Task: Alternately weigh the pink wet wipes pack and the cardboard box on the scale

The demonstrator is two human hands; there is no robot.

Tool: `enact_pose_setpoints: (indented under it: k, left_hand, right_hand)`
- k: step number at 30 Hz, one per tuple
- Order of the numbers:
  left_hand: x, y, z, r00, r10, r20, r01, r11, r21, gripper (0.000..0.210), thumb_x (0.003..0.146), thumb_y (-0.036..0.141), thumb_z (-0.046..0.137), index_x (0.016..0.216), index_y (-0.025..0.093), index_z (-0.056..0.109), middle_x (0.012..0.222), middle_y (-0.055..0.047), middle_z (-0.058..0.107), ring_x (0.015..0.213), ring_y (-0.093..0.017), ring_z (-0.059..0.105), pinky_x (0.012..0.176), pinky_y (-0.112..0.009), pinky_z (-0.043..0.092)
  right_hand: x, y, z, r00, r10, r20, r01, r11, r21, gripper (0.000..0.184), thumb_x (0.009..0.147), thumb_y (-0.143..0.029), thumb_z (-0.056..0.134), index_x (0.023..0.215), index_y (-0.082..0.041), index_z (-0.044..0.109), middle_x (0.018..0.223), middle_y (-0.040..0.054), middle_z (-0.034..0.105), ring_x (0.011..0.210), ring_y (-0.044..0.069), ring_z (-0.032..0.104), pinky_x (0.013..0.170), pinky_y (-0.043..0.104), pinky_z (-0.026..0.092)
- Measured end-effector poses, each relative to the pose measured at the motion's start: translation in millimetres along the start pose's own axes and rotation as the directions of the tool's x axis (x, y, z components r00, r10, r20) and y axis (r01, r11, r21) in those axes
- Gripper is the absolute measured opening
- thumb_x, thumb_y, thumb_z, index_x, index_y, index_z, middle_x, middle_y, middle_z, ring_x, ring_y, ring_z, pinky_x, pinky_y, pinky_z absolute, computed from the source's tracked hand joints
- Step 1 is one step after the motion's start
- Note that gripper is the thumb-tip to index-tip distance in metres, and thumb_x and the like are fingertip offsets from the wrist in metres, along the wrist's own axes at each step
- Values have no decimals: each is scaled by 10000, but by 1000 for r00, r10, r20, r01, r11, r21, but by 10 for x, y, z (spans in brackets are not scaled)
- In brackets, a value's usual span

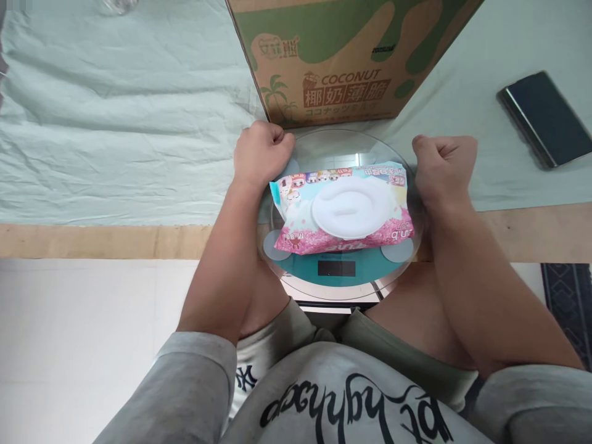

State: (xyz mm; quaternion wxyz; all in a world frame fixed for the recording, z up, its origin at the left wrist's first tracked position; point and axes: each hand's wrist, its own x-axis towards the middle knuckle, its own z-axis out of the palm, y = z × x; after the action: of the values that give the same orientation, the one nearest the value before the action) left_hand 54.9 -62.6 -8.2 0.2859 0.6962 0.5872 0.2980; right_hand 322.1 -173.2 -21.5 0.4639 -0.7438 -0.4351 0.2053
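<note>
A round glass scale (342, 148) with a teal band and a dark display window (337, 268) lies in front of me, its near edge over my thighs. Across it rests a pink and light-blue pack of wet wipes (296, 209), its white oval lid (354, 206) facing up and closed. At the scale's upper left edge is my left hand (263, 151), curled into a fist. My right hand (444, 163) is likewise a fist, just beyond the scale's right edge. Both fists look bare of any object, and neither touches the wipes.
Behind the scale stands a cardboard box (346, 68) printed with COCONUT. To the right lies a dark phone-like slab (548, 120) on the pale green cloth (115, 123). A wooden edge (92, 240) runs along the near side. Something clear (120, 5) shows at the top left.
</note>
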Motion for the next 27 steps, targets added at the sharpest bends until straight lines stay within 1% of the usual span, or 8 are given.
enact_pose_setpoints:
  k: [4, 6, 8, 10, 13, 16, 20, 27]
  left_hand:
    - [-18, 58, -3, 1000, -8, -11, 8, 1000, 21, 571, 825, 70, 763, 434, 229, 379, 571, -20, 207, 684, -229, 232, 767, -441, 208]
    - [-27, 76, -4, 1000, -21, -14, 22, 999, 44, 589, 843, 74, 749, 430, 227, 358, 574, -23, 210, 683, -228, 227, 768, -443, 201]
    - [-32, 75, -4, 1000, -27, -7, 28, 998, 52, 598, 861, 75, 733, 432, 225, 345, 575, -25, 217, 681, -229, 233, 763, -444, 204]
    - [-29, 54, -1, 1000, -11, 0, 11, 999, 37, 590, 866, 73, 735, 441, 225, 356, 572, -24, 223, 677, -228, 243, 754, -443, 211]
    - [-15, 18, 7, 1000, 12, 2, -13, 999, 36, 572, 880, 76, 742, 456, 225, 389, 567, -20, 230, 670, -223, 249, 744, -440, 215]
    - [-14, 25, 4, 1000, -13, -1, 13, 997, 77, 577, 911, 91, 734, 468, 222, 389, 574, -13, 219, 670, -218, 240, 741, -439, 222]
    - [-46, 91, -29, 999, -24, 33, 19, 986, 165, 534, 922, 109, 693, 507, 224, 377, 617, -19, 263, 698, -223, 261, 751, -445, 243]
    - [-47, 43, -59, 998, 9, 63, -23, 973, 231, 455, 960, 182, 660, 572, 225, 427, 631, -30, 325, 710, -223, 344, 741, -436, 296]
  right_hand:
    - [-52, -336, -115, 961, -227, -155, 237, 970, 46, 634, 1016, 65, 558, 579, -116, 135, 587, -17, 74, 591, -22, 82, 628, 267, 59]
    - [-153, -568, -215, 874, -473, -113, 482, 873, 72, 559, 1039, -24, 601, 607, -89, 252, 589, -10, 173, 595, -19, 160, 638, 234, 109]
    - [-283, -764, -321, 679, -727, 103, 719, 686, 108, 379, 1092, -176, 653, 772, -76, 476, 714, 10, 432, 704, 13, 367, 694, 204, 264]
    - [-403, -869, -399, 446, -813, 374, 840, 524, 138, 268, 1149, -369, 665, 1053, -125, 611, 1015, 33, 614, 942, 83, 548, 831, 242, 443]
    - [-520, -825, -405, 287, -731, 620, 895, 435, 99, 489, 1106, -535, 722, 1450, -216, 584, 1343, 61, 620, 1199, 201, 633, 959, 363, 573]
    - [-576, -670, -310, 317, -687, 654, 917, 399, -25, 723, 961, -388, 824, 1594, -257, 500, 1429, 71, 622, 1227, 275, 661, 957, 429, 597]
    - [-569, -586, -214, 420, -622, 661, 886, 439, -149, 673, 920, -334, 785, 1544, -281, 542, 1396, 57, 628, 1238, 276, 662, 977, 451, 591]
    - [-499, -756, -368, 356, -661, 661, 889, 457, -23, 598, 963, -340, 641, 1556, -303, 572, 1305, 58, 639, 1147, 217, 654, 919, 384, 570]
